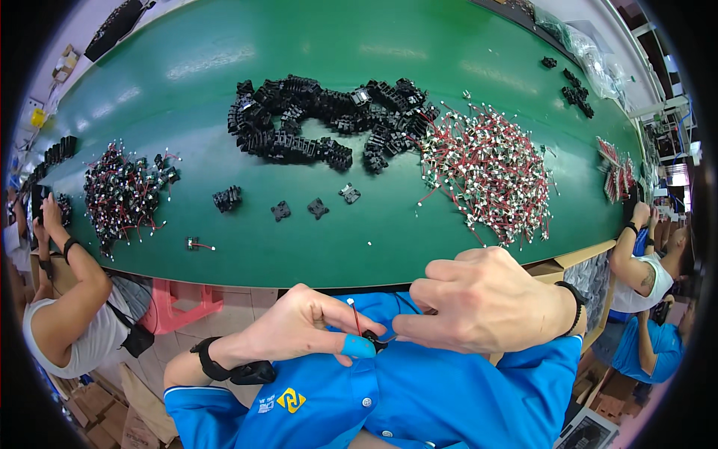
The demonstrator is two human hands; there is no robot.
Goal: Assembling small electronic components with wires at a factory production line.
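Close to my chest, my left hand (299, 325) pinches a small black plastic part (372, 340) between thumb and fingers. A thin red wire (356, 316) with a white connector at its tip sticks up from that part. Blue tape (358, 346) wraps the left thumb. My right hand (486, 303) is closed, its fingertips meeting the right side of the part; something thin and small shows at those fingertips, too little to name. The table's near edge lies just beyond both hands.
The green table (314, 247) carries a long heap of black plastic parts (299, 142), a pile of red-wired white connectors (493, 176) and a pile of wired black parts (120, 194). Loose black parts (318, 208) lie nearer. People work at left and right; a pink stool (179, 307) stands left.
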